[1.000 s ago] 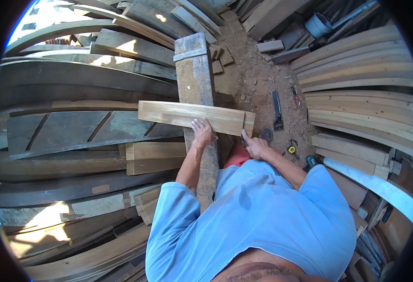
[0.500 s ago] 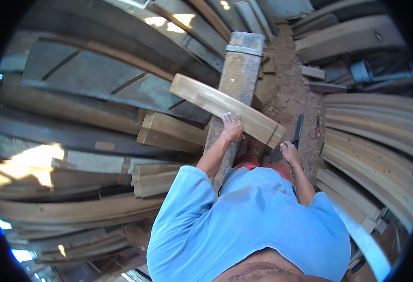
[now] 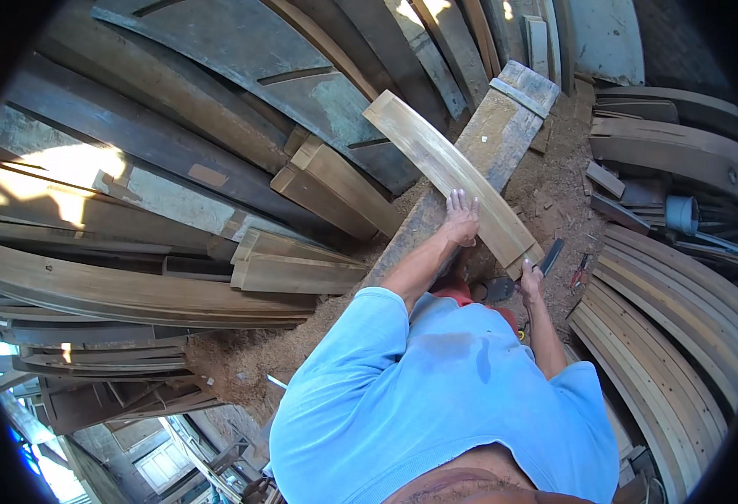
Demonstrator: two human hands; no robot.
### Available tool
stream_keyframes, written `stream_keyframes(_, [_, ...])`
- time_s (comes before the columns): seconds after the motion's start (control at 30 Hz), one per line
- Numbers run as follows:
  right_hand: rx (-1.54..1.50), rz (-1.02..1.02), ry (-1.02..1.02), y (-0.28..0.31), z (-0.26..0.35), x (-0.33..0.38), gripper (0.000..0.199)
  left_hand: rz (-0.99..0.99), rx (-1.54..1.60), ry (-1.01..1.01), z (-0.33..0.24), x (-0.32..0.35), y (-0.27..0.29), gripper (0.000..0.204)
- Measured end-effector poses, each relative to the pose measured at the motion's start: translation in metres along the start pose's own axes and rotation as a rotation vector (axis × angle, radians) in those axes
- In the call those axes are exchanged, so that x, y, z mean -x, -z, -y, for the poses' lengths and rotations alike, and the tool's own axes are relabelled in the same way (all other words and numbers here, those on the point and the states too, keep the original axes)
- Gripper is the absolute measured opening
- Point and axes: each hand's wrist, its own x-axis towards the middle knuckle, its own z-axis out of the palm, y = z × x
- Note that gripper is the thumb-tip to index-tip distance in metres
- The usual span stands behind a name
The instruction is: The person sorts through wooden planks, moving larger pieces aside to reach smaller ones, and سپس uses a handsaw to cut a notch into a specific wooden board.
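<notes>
A pale wooden board point(image 3: 449, 160) lies slantwise across a narrow, worn bench plank point(image 3: 491, 139). My left hand point(image 3: 463, 220) rests on the board's near edge, fingers stretched out over its top face. At the board's right end, by a notched or stepped piece of wood, is my right hand point(image 3: 532, 284) with its fingers closed. Beside those fingers juts a dark bar-shaped tool point(image 3: 555, 254), seemingly in that hand; its kind is not clear. A dark flat rounded shape point(image 3: 496, 290) shows just left of the right hand, partly hidden by my body.
Stacked curved boards point(image 3: 654, 344) fill the right side. More boards and short pale blocks point(image 3: 302, 273) lie to the left. Sawdust and chips point(image 3: 554, 202) cover the ground, where red-handled pliers point(image 3: 579, 277) lie. A grey pipe piece point(image 3: 681, 214) sits at the right.
My view has turned, shifting the bench and board rightward in the picture. My left hand remains on the board; the right hand is now closer to the board's end.
</notes>
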Motion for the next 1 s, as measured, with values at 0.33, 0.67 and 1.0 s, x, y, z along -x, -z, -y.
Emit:
stream_keyframes(0.33, [-0.077,-0.098,0.004,0.01,-0.01,-0.046,0.046,-0.185,-0.11,-0.082,-0.011,0.008,0.01,0.112])
stream_keyframes(0.67, [-0.809,-0.008,-0.286,0.031,0.05,-0.018,0.027,-0.37,-0.283,-0.531,-0.019,-0.049,0.087,0.028])
stream_keyframes(1.0, [-0.774,-0.108,-0.124,0.043,0.023,0.004,0.023,-0.133,-0.245,-0.515,-0.034,-0.076,0.128,0.037])
